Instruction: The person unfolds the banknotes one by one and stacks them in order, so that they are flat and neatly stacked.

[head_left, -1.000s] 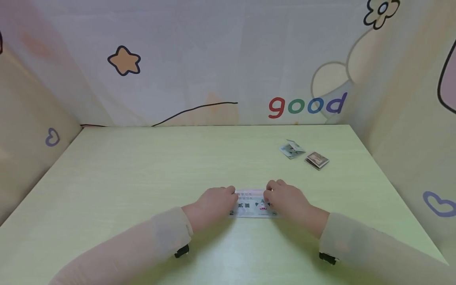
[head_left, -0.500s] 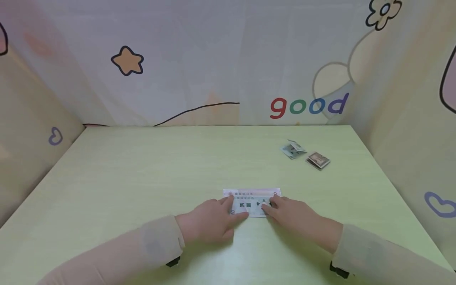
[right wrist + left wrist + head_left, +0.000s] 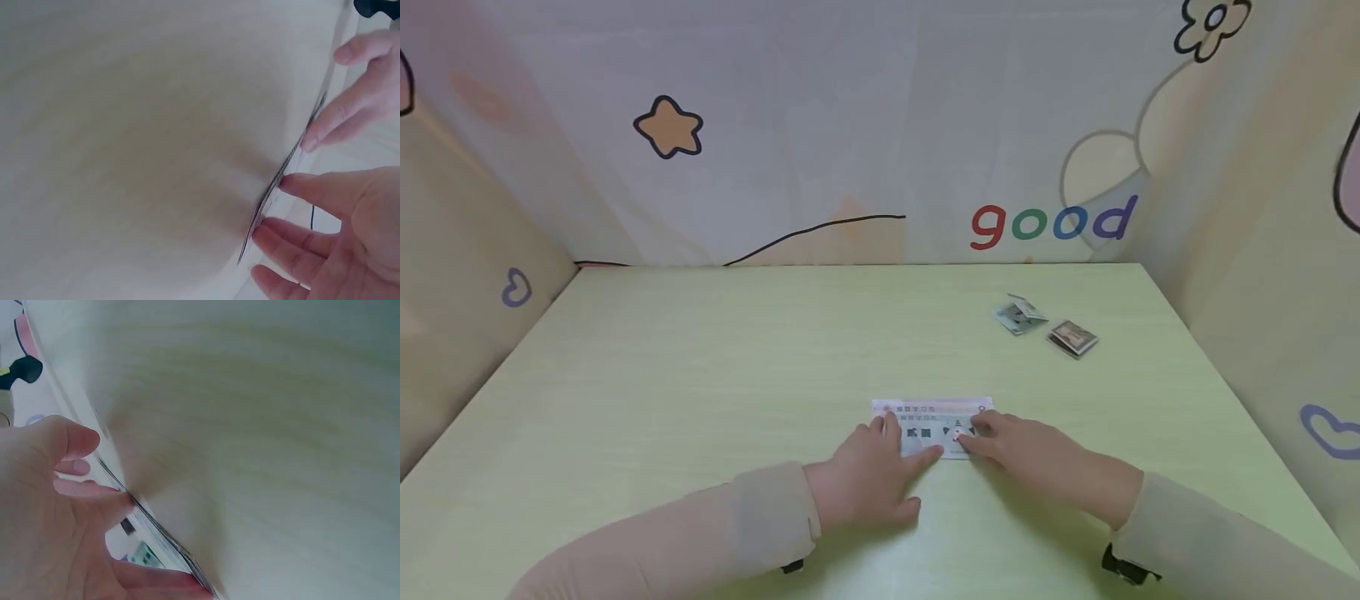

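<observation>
Two overlapping paper play banknotes [image 3: 925, 435] lie flat on the table's front middle: a pinkish one shows along the far edge, with a pale green one in front. My left hand [image 3: 868, 471] presses its outstretched fingers on their left part, thumb off to the side. On the right part rest the extended fingertips of my right hand [image 3: 1037, 454], covering some of the printed cartoon. Seen edge-on in the left wrist view, the notes [image 3: 159, 532] show several thin layers. Both hands' fingers touch this layered paper edge [image 3: 275, 187] in the right wrist view.
Farther back on the right of the pale green table [image 3: 737, 350] lie a folded greenish note [image 3: 1018, 315] and a folded brown note [image 3: 1072, 337], side by side. A printed cloth backdrop [image 3: 820, 125] encloses the table at the back and sides.
Both hands have shifted from the notes' ends to press on their faces with straighter fingers. The left hand has since slid slightly right. The folded notes stay put.
</observation>
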Demonstrator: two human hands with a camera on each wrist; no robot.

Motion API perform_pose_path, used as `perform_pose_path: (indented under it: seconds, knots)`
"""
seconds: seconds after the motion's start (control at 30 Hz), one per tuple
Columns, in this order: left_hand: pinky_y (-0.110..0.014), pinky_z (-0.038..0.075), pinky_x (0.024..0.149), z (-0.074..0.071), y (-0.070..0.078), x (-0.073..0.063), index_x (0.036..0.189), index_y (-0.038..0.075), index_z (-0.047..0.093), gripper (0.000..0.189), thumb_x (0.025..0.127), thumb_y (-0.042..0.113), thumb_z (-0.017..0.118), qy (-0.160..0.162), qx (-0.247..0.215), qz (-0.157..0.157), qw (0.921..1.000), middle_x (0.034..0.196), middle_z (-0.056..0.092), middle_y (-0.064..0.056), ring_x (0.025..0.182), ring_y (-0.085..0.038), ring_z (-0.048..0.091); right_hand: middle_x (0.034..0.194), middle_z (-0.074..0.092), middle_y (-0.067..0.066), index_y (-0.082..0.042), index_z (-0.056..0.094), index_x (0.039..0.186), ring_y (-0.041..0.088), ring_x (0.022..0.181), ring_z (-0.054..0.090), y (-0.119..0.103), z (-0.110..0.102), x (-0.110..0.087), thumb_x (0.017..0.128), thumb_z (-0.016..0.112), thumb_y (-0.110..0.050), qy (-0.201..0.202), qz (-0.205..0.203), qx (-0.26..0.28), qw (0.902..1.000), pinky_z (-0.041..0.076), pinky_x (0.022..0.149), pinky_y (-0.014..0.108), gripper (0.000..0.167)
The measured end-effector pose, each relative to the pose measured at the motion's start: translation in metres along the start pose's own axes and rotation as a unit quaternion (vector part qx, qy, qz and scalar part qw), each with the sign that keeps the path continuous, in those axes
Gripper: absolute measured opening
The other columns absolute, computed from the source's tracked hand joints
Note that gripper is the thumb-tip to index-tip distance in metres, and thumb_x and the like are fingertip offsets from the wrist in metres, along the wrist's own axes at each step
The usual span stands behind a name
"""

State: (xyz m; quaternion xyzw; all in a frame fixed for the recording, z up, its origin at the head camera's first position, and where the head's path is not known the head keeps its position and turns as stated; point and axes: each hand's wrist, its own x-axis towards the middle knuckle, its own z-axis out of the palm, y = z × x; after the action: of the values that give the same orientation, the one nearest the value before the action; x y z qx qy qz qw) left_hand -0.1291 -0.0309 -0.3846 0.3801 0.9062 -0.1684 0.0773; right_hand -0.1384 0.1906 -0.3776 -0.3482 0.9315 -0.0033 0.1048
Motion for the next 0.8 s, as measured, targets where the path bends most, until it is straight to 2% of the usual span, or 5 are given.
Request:
perform_pose_path:
  seconds: [0.17,0.3,0.4,0.57,0.8]
  knots:
    - [-0.039,0.045,0.089,-0.003,0.004,-0.001,0.146,0.036,0.029,0.061,0.089,0.058,0.038,-0.011,-0.013,-0.014,0.9998,0.134,0.04,-0.032,0.121,-0.041,0.045,0.128,0.055,0.012,-0.008,0.062,0.121,0.034,0.116,0.052,0.01,-0.006,-0.004,0.09,0.059,-0.01,0.012,0.016,0.062,0.9979,0.044,0.09,0.047,0.031]
    - [-0.038,0.045,0.089,-0.002,0.006,-0.001,0.146,0.036,0.028,0.061,0.089,0.058,0.038,-0.011,-0.012,-0.018,0.9997,0.135,0.039,-0.032,0.122,-0.041,0.044,0.11,0.065,0.007,-0.006,0.065,0.112,0.025,0.097,0.061,0.019,-0.014,-0.004,0.089,0.061,-0.009,0.019,0.023,0.073,0.9969,0.049,0.081,0.041,0.023]
    - [-0.039,0.046,0.087,-0.001,0.006,-0.001,0.146,0.036,0.028,0.062,0.089,0.06,0.037,-0.012,-0.005,-0.018,0.9998,0.135,0.039,-0.032,0.122,-0.041,0.044,0.103,0.066,0.006,-0.006,0.064,0.116,0.021,0.089,0.06,0.027,-0.019,-0.002,0.09,0.06,-0.014,0.012,0.067,0.113,0.9913,0.049,0.078,0.04,0.027]
    - [-0.039,0.045,0.088,-0.001,0.007,-0.002,0.146,0.037,0.028,0.062,0.089,0.06,0.036,-0.013,-0.001,-0.018,0.9997,0.134,0.04,-0.032,0.121,-0.041,0.044,0.101,0.066,0.008,0.0,0.059,0.121,0.024,0.092,0.059,0.055,-0.024,0.003,0.092,0.059,-0.016,0.062,0.14,0.195,0.9688,0.049,0.081,0.043,0.034]
    - [-0.037,0.045,0.087,-0.001,0.005,-0.001,0.146,0.037,0.028,0.062,0.089,0.06,0.037,-0.015,0.008,-0.018,0.9997,0.133,0.042,-0.032,0.121,-0.04,0.045,0.099,0.063,0.015,0.003,0.06,0.116,0.031,0.092,0.057,0.097,-0.026,0.012,0.09,0.061,-0.016,0.162,0.221,0.237,0.9319,0.048,0.079,0.043,0.032]
